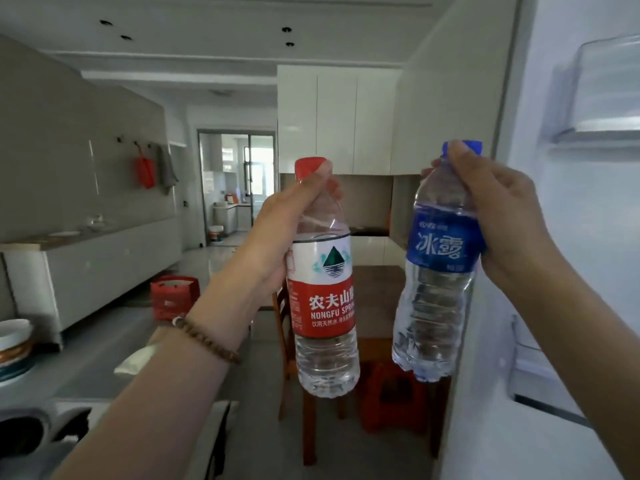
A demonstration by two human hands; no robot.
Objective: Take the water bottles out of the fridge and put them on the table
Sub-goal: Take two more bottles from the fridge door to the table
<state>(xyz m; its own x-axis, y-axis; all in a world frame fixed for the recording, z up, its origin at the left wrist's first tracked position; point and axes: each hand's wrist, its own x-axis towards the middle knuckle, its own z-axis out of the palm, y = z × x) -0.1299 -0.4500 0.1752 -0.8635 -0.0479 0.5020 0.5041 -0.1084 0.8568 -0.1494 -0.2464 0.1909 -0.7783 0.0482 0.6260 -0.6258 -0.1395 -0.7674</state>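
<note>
My left hand (287, 230) grips the neck of a clear water bottle with a red cap and red label (325, 306), held upright in mid-air. In my right hand (498, 209) hangs a second clear bottle with a blue cap and blue label (436, 289), gripped near its top. Both bottles are side by side in front of me, apart from each other. Behind and below them stands a dark wooden table (377, 292). The open white fridge door (575, 271) with its shelf bins fills the right side.
A wooden chair (287, 344) and a red stool (394, 393) stand by the table. A grey counter (97, 344) with stacked bowls (14, 344) is at the left, a red bag (175, 296) on the floor, white cabinets behind.
</note>
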